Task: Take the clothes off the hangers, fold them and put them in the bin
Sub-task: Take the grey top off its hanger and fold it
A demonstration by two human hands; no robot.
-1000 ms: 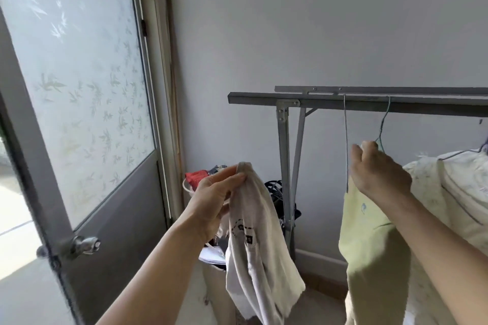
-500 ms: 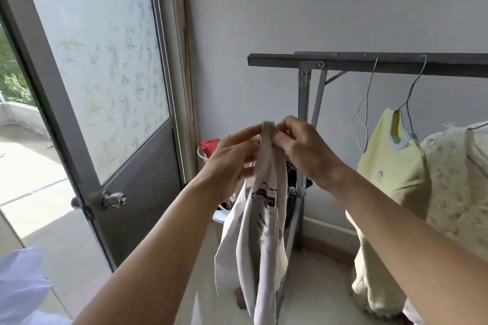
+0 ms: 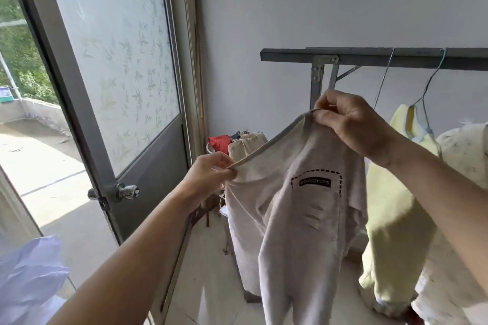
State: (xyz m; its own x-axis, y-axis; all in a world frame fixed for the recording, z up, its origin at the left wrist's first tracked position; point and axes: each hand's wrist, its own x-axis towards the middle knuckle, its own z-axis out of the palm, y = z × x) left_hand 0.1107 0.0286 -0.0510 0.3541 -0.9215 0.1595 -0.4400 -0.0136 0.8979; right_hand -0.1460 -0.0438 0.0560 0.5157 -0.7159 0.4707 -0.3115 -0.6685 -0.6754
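A pale grey garment [image 3: 293,208] with a black printed patch hangs spread in front of me. My left hand [image 3: 211,174] pinches its top edge at the lower left, and my right hand [image 3: 351,124] pinches the same edge higher at the right. On the grey metal rack [image 3: 369,58] hang an empty wire hanger [image 3: 383,82] and a second wire hanger [image 3: 427,90] carrying a light yellow garment [image 3: 390,232]. A cream floral garment [image 3: 464,150] hangs at the far right. Behind the grey garment stands a bin [image 3: 211,150] with red cloth [image 3: 219,142] in it, mostly hidden.
An open door [image 3: 116,66] with frosted glass and a metal knob [image 3: 126,191] stands at the left, leading to a sunlit terrace. A pale blue plastic sheet [image 3: 29,277] lies at the bottom left. The floor is light tile.
My hands have moved apart along the garment's top edge, spreading it from a bunched strip into an open shape. My right hand rose to the right; the view shifted left.
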